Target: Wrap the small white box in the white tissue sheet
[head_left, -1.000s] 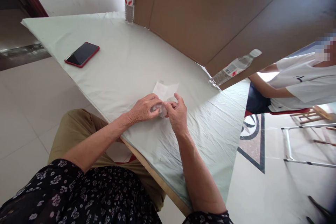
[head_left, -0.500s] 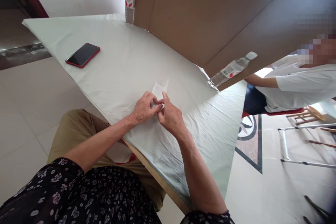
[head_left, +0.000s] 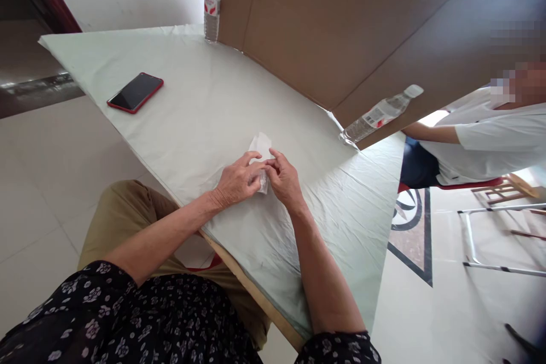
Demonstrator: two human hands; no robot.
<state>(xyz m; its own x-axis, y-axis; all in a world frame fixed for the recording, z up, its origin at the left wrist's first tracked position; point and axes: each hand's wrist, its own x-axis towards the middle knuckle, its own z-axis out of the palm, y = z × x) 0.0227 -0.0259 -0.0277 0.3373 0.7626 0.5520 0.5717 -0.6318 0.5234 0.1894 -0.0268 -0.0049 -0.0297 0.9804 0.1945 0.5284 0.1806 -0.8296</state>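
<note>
Black cloth top [head_left: 179, 318], scattered with pale grey and faintly pinkish flowers. Left sleeve [head_left: 96, 296] and right sleeve [head_left: 341, 347] match the top. Beyond the top: plain khaki-brown cloth trousers [head_left: 115, 222]. Left hand [head_left: 236, 182] and right hand [head_left: 285, 181] bare.

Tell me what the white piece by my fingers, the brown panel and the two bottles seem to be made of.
White piece: thin, matte, perhaps paper or plastic film; its soft folds leave that open.
Brown panel: matte cardboard, probably, from its flat colour and straight creases.
Left bottle and right bottle: clear, glossy plastic, judging by their see-through, shiny walls.
</note>
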